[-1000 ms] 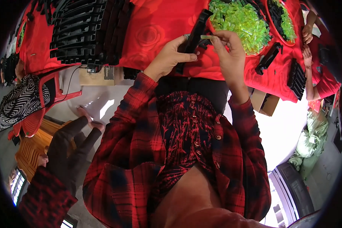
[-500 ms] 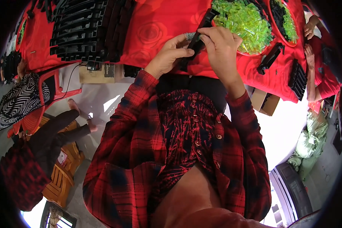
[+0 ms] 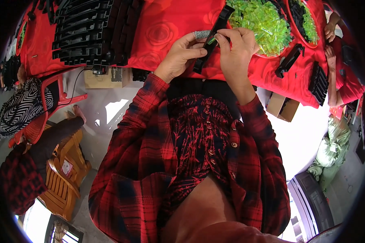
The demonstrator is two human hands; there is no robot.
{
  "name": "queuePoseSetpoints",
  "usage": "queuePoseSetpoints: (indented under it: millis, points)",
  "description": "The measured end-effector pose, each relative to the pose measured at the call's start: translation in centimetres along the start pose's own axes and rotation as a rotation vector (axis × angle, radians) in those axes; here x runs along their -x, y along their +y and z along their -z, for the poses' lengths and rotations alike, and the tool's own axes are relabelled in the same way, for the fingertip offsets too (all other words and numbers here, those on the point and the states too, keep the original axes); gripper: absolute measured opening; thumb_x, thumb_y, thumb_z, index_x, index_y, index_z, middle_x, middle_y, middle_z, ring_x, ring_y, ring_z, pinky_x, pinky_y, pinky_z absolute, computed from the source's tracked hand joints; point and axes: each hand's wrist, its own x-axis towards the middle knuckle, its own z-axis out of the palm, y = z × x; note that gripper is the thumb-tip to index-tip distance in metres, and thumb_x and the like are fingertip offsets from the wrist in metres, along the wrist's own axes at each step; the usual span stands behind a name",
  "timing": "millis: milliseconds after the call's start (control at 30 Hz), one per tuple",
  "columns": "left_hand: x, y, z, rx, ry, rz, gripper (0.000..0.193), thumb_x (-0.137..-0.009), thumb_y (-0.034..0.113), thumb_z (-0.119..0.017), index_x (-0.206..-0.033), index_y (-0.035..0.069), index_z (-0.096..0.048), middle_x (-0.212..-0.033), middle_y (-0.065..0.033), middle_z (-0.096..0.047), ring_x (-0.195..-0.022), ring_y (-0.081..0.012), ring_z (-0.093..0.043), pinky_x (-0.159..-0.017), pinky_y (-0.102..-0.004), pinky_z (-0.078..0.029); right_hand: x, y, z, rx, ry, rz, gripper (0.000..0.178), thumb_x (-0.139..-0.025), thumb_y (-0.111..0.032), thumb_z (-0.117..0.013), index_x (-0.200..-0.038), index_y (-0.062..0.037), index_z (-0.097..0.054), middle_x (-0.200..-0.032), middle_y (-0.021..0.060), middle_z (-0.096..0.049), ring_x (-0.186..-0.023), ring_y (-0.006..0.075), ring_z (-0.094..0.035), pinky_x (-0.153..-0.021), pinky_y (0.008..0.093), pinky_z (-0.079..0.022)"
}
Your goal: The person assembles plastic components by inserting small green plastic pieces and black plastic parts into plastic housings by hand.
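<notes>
1. Table [image 3: 166, 24], covered in red cloth with a rose pattern, fills the top of the view; the person's red plaid sleeves come up to its near edge.
2. Stack of black ribbed plastic parts [image 3: 89, 32] lies on the cloth at upper left, well apart from the hands.
3. Heap of translucent green plastic pieces [image 3: 263, 22] sits in a round red tray, just beyond the right hand.
4. Long black plastic strip [image 3: 212, 38]: narrow, matte, straight, tilted with its upper end toward the green heap and its lower end toward the body. Held above the table's near edge, between both hands.
5. Left hand [image 3: 180, 56]: fingers curled, closed on the strip's lower part; one fingertip wears a grey cover.
6. Right hand [image 3: 235, 44]: fingers bent, pinching at the strip's middle, a small green piece [image 3: 211, 40] at its fingertips against the strip.
</notes>
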Motion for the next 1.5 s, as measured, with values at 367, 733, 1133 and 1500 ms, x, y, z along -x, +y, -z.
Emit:
queuePoseSetpoints:
  millis: [367,733,1133,1500]
  points:
    - [-0.1,-0.2,0.4,-0.009,-0.026,0.002,0.045,-0.089,-0.007,-0.066,-0.132,0.001,-0.057,-0.122,-0.0061,-0.061,-0.11,-0.012,-0.06,-0.097,-0.0259,-0.05,0.4,0.0,-0.7,0.032,-0.011,0.002,0.013,-0.076,-0.017,-0.078,-0.087,-0.0128,-0.074,-0.089,0.0022,-0.06,-0.094,0.0231,-0.057,-0.085,0.041,-0.033]
    - [0.1,0.0,0.0,-0.057,0.008,0.012,0.044,-0.087,-0.01,-0.066,-0.129,0.001,-0.057,-0.119,-0.0052,-0.061,-0.11,-0.0129,-0.061,-0.097,-0.026,-0.05,0.6,-0.3,-0.5,0.078,-0.091,0.013,0.013,-0.079,-0.013,-0.073,-0.092,-0.0117,-0.071,-0.095,0.0052,-0.057,-0.098,0.0266,-0.055,-0.086,0.0432,-0.033]
    - [0.1,-0.3,0.3,0.021,0.021,-0.004,0.046,-0.085,-0.01,-0.066,-0.129,0.001,-0.056,-0.121,-0.0064,-0.059,-0.113,-0.0151,-0.061,-0.098,-0.0286,-0.051,1.5,-1.9,-0.7,-0.17,-0.047,-0.225,0.039,-0.082,-0.009,-0.073,-0.118,-0.0077,-0.06,-0.115,0.0141,-0.055,-0.106,0.0299,-0.053,-0.093,0.0437,-0.038]
    - [0.1,-0.4,0.4,0.079,-0.022,-0.024,0.044,-0.089,-0.008,-0.065,-0.131,0.001,-0.056,-0.122,-0.0058,-0.059,-0.111,-0.0141,-0.062,-0.097,-0.0279,-0.052,2.2,0.0,-2.7,-0.31,-0.208,-0.467,0.034,-0.085,-0.02,-0.068,-0.11,0.0009,-0.062,-0.1,0.0205,-0.063,-0.1,0.0381,-0.056,-0.087,0.0518,-0.043]
